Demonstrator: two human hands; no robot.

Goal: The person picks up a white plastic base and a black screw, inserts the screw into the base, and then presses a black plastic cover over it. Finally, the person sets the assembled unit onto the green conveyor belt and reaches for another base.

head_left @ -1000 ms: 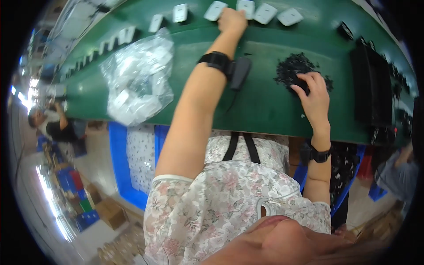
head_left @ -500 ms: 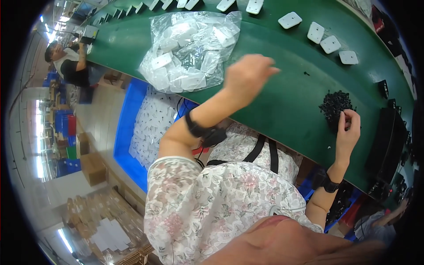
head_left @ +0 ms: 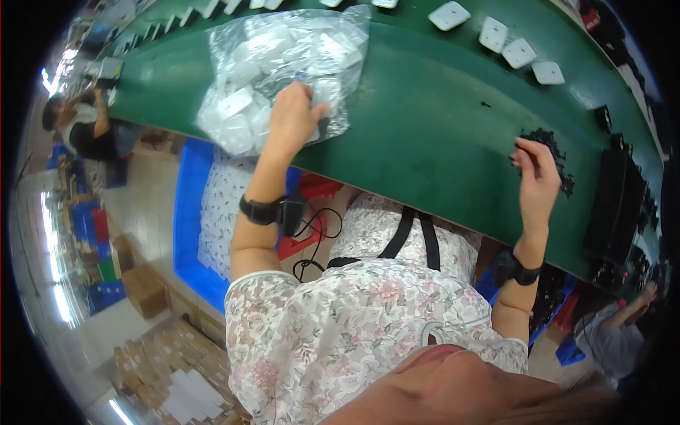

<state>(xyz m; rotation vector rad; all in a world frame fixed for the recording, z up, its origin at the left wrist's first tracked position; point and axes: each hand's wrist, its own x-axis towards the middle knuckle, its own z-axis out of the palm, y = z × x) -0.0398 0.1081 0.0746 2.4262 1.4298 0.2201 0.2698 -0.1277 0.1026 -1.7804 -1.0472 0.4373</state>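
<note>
My left hand (head_left: 292, 120) is over the clear plastic bag (head_left: 219, 67), its fingers bent down among the white plastic covers (head_left: 236, 103) and its thumb apart. Nothing shows in its grasp, though the fingertips are partly hidden. On the right, my right hand (head_left: 537, 173) is pinched beside a heap of small black parts (head_left: 564, 170). A dark bit shows at its fingertips, apparently one of those parts. One loose black piece (head_left: 485, 104) lies on the green table (head_left: 418, 120) between my hands.
White rounded covers (head_left: 519, 53) stand spaced along the table's far side. A long black box (head_left: 615, 205) is at the right. A blue bin (head_left: 185, 212) of white pieces stands below the left edge. A person (head_left: 88, 124) sits at the far left.
My left hand has swung left from over the bare table onto the bag. My right hand has lifted slightly away from the black heap, toward the left. The view has shifted a little.
</note>
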